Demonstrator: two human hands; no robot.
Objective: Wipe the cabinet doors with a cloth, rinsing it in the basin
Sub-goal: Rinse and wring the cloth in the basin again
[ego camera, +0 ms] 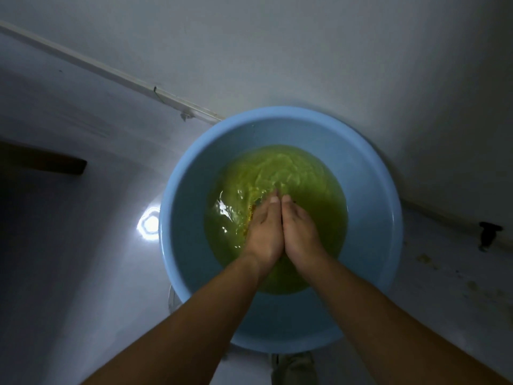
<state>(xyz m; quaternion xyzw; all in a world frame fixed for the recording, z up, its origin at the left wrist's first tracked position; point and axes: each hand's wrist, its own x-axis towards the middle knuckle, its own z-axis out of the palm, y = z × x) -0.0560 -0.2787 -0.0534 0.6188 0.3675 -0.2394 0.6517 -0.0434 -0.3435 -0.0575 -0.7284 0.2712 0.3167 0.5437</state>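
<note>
two hands in the blue basin (369, 195), pressed side by side along the thumbs, roughly mid-basin and a bit toward its near side. left hand (263, 232) and right hand (301, 232) both point away from the person, backs up, wrists just above the waterline. both forearms come in over the basin's near rim and converge in a v. thumbs lie straight and touching on top; fingertips go under the yellow-green water (280, 173), so i can't tell how far the fingers are curled or how tight the hold is on either side. cloth (251, 216): only a speckled yellow-orange edge shows, under water, against the outer side of the left hand; the rest is hidden by the hands. water is rippled on the basin's far side. bright light reflection (150, 224) on the floor just left of the basin. white trunking strip (116, 72) runs along the wall beyond the basin's far-left rim.
</note>
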